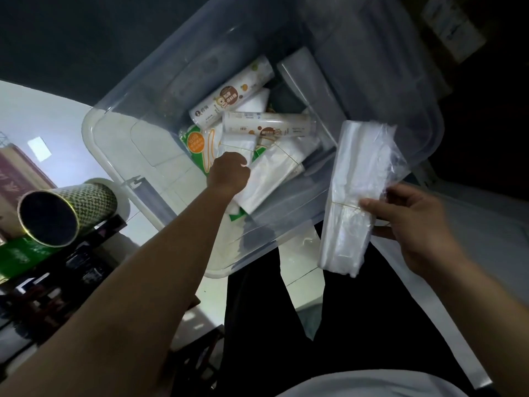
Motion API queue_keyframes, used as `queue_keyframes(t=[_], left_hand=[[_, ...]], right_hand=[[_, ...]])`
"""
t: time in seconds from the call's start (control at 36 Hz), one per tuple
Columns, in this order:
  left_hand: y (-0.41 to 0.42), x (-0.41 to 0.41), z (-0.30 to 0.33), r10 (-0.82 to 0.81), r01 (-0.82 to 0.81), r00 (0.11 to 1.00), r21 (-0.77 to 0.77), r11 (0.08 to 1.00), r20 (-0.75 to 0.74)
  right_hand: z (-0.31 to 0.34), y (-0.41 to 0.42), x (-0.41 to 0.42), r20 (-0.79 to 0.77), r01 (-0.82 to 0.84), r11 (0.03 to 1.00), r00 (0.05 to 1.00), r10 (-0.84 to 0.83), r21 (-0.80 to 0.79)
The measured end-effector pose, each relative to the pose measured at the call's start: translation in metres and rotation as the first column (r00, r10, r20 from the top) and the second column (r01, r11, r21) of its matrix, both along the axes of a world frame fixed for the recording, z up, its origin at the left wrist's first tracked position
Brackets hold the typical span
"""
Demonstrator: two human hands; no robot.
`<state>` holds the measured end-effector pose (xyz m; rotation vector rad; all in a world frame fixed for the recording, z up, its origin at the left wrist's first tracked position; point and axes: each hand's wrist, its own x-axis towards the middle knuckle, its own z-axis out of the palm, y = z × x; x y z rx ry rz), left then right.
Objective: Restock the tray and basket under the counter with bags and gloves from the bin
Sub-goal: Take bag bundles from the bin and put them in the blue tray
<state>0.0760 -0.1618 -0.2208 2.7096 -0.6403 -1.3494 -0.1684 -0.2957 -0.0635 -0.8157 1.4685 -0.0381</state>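
A clear plastic bin (120,156) stands on the floor below me, holding rolls of bags (237,94), a green and orange packet (194,141) and flat bundles of clear bags (272,170). My left hand (229,174) reaches down into the bin and grips one folded bundle (237,144) near the packet. My right hand (412,224) holds a banded stack of clear plastic bags (355,190) above the bin's right rim, thumb across its front. The tray and basket are not in view.
A patterned cylindrical tin (65,213) with an open dark mouth lies on a shelf at the left, above a green box (23,253) and dark packages. My dark trousers (343,325) fill the lower middle. A cardboard box (455,27) sits at the top right.
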Motion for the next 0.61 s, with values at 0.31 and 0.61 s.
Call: queue_keyframes(t=[0.31,0.61], left_hand=[[-0.005,0.0,-0.015,0.256,-0.268,0.961,0.108,0.957,0.107],[-0.082,-0.043,0.011,0.24,-0.09,0.946,-0.534,0.841,0.219]], right_hand=[[-0.005,0.011,-0.013,-0.043,0.059,0.997,0.997,-0.061,-0.051],[-0.006,0.015,-0.023,-0.036,0.132,0.986,0.99,-0.136,-0.103]])
